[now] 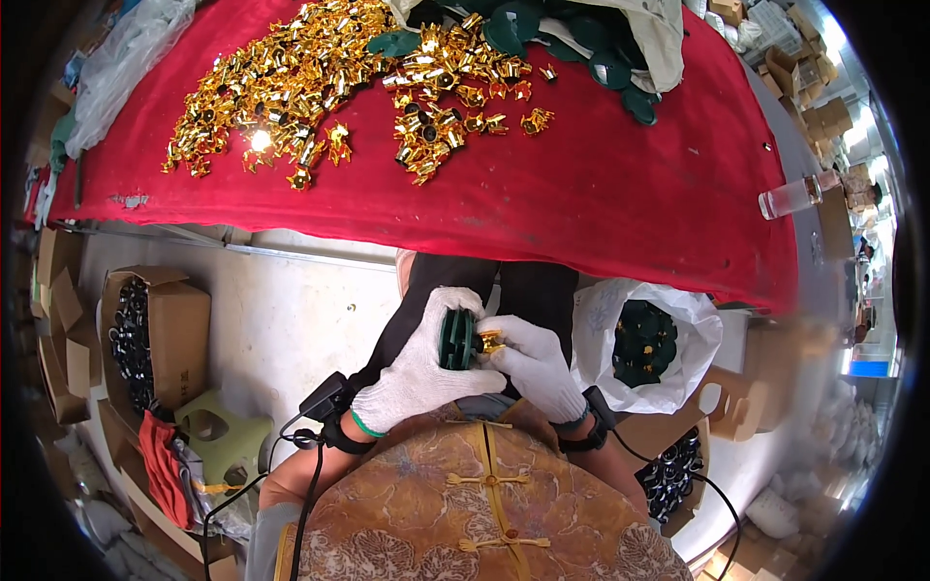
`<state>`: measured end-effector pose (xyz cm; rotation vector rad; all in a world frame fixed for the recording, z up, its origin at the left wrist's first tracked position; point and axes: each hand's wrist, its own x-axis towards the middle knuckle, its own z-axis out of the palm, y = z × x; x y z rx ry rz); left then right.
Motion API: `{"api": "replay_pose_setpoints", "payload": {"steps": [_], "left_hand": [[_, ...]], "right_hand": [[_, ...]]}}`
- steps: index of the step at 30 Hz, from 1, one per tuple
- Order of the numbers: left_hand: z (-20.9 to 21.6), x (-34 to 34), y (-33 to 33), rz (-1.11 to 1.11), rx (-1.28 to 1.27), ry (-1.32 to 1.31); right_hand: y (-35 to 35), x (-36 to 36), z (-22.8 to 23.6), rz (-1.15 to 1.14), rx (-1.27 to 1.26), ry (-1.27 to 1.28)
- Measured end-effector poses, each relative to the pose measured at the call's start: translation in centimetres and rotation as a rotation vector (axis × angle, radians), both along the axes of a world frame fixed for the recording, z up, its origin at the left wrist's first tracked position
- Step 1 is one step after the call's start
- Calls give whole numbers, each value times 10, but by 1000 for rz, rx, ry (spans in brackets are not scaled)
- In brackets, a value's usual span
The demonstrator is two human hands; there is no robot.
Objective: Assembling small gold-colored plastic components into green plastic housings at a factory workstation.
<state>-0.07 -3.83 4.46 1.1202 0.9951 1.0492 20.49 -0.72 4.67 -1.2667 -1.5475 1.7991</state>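
Observation:
Both hands wear white knit gloves and meet above my lap. My left hand (417, 373) is closed round several dark green round discs (455, 339) held together in a stack. A shiny gold pronged piece (491, 341) is pinched between the fingers of my right hand (533, 356), against the right face of the stack. Whether the gold piece is fixed to a disc cannot be made out. Beyond my hands, many similar gold pieces (281, 77) lie heaped on the red-covered table (601, 184).
At the table's far side a white sack (659, 44) spills green discs (509, 29). A clear glass (790, 198) lies near the right edge. Right of my legs stands a white plastic bag (693, 334) with green discs. Cardboard boxes (179, 339) of black parts flank me.

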Motion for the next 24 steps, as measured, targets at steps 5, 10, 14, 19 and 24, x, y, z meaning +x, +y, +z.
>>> {"api": "replay_pose_setpoints", "payload": {"steps": [5,10,14,19,24], "left_hand": [[-5,1,-3,10,-73,-90],[-5,1,-3,16,-67,-60],[-9,1,-3,21,-14,-31],[-15,1,-5,29,12,2],[-15,-1,-5,28,13,13]], "right_hand": [[-2,-1,-3,-20,3,17],[-2,-2,-3,-32,-21,18],[-3,-4,-4,-21,-12,-13],[-5,-5,-5,21,106,-54],[-5,-6,-7,58,223,-152]]}}
